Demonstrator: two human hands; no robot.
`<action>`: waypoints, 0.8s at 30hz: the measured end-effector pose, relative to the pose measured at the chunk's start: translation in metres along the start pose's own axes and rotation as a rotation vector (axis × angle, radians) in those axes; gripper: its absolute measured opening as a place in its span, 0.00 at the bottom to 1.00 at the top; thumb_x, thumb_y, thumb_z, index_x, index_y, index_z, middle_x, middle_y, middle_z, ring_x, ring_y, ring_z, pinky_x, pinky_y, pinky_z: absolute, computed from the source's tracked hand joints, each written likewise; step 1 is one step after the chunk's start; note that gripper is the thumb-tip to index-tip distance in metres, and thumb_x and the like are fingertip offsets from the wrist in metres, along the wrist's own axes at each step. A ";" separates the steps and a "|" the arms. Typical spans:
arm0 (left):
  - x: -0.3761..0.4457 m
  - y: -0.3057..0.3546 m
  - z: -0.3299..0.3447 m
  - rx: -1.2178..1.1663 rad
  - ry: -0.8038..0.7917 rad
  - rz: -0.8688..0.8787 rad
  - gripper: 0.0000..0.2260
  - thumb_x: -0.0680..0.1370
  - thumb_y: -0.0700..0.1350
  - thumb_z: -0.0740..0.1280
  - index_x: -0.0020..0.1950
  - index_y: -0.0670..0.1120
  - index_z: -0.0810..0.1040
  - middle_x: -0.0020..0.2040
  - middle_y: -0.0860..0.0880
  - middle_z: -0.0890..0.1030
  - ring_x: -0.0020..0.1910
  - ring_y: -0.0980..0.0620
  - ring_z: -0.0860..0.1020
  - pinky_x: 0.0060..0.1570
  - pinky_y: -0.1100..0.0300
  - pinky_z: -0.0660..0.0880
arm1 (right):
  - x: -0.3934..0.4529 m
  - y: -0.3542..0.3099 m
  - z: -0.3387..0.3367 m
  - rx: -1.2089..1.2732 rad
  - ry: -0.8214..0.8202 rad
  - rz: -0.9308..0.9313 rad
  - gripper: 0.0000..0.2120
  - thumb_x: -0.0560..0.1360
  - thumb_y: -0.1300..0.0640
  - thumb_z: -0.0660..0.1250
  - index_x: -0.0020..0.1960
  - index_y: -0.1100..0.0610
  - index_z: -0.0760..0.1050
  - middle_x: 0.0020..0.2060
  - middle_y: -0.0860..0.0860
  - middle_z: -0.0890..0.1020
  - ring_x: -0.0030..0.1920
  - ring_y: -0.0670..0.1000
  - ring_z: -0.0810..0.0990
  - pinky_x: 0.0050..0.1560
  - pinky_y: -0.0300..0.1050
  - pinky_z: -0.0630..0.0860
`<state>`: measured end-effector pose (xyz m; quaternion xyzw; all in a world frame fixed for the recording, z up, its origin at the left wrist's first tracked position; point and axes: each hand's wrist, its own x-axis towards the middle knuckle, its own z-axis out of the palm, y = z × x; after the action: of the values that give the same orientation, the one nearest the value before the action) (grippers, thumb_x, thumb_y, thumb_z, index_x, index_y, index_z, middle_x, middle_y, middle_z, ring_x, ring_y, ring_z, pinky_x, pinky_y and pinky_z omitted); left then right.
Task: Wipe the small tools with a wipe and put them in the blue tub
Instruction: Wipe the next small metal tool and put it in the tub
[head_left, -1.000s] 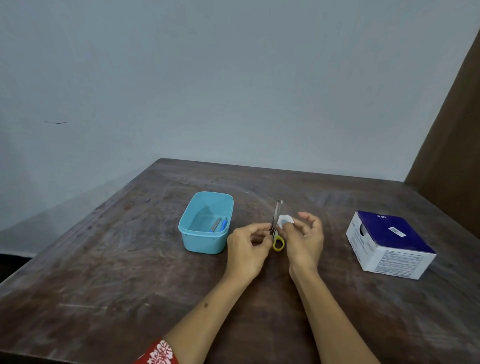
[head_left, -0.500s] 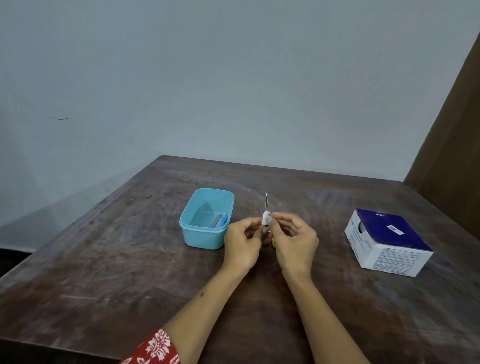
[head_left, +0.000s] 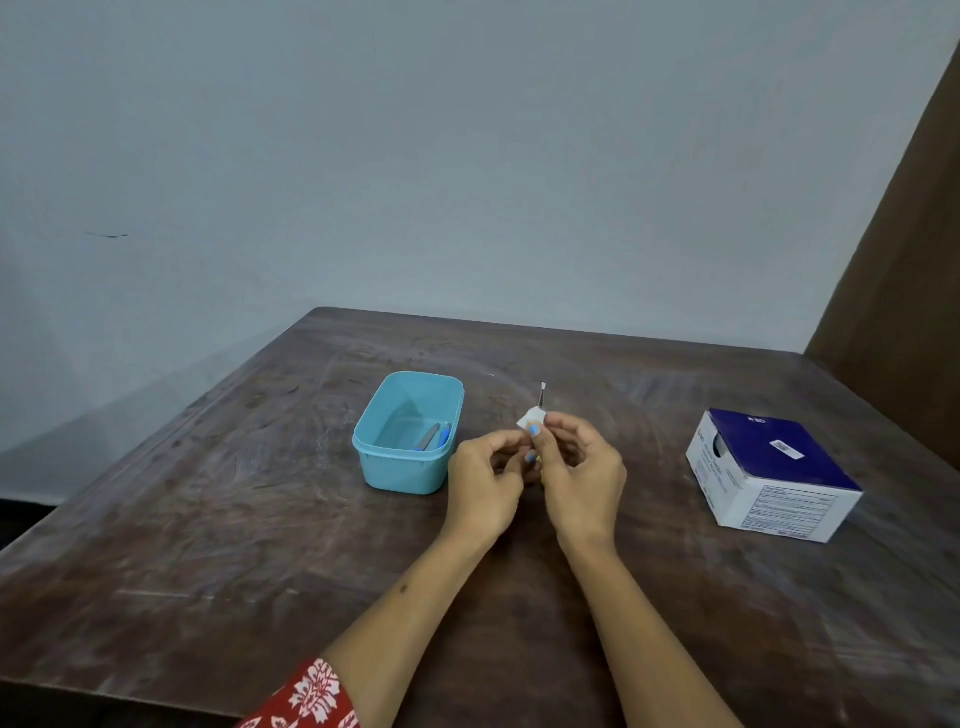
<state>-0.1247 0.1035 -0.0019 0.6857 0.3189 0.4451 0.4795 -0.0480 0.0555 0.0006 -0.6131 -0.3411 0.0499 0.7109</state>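
- Scissors (head_left: 541, 397) are held upright above the table, just right of the blue tub (head_left: 408, 432); only the blade tips are seen above a white wipe (head_left: 532, 417).
- The wipe is pinched round the blades by the right hand (head_left: 582, 470); the handles are gripped low by the left hand (head_left: 485, 483), largely hidden.
- Fingertips could be nicked if the wipe is dragged across the edges, or the scissors could slip from the damp pinch.
- Two small tools (head_left: 434, 435) are already lying in the tub.
- The table (head_left: 218, 519) is dark scuffed wood; a blue-and-white box (head_left: 769, 475) is set well to the right, below a plain pale wall.
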 end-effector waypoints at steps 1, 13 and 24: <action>0.000 0.000 0.000 -0.003 0.011 0.007 0.11 0.75 0.30 0.64 0.52 0.41 0.82 0.43 0.48 0.84 0.42 0.56 0.83 0.42 0.66 0.78 | 0.000 0.002 0.000 -0.024 -0.025 0.005 0.06 0.73 0.60 0.71 0.50 0.55 0.80 0.40 0.50 0.84 0.36 0.40 0.82 0.34 0.32 0.77; 0.001 -0.002 -0.001 -0.034 0.032 0.020 0.12 0.75 0.31 0.64 0.54 0.41 0.81 0.45 0.47 0.84 0.45 0.54 0.82 0.45 0.65 0.79 | 0.001 0.006 0.003 -0.154 -0.090 -0.019 0.06 0.75 0.59 0.67 0.51 0.53 0.80 0.46 0.46 0.76 0.43 0.47 0.80 0.43 0.46 0.80; 0.003 -0.007 0.000 -0.091 0.048 -0.031 0.10 0.75 0.31 0.65 0.55 0.39 0.80 0.45 0.45 0.84 0.41 0.57 0.83 0.43 0.64 0.79 | 0.003 0.003 0.000 -0.009 -0.057 0.063 0.05 0.74 0.61 0.69 0.49 0.55 0.80 0.43 0.51 0.82 0.39 0.42 0.79 0.32 0.27 0.72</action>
<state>-0.1232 0.1082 -0.0074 0.6473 0.3205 0.4679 0.5092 -0.0448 0.0577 -0.0009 -0.6249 -0.3421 0.0880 0.6962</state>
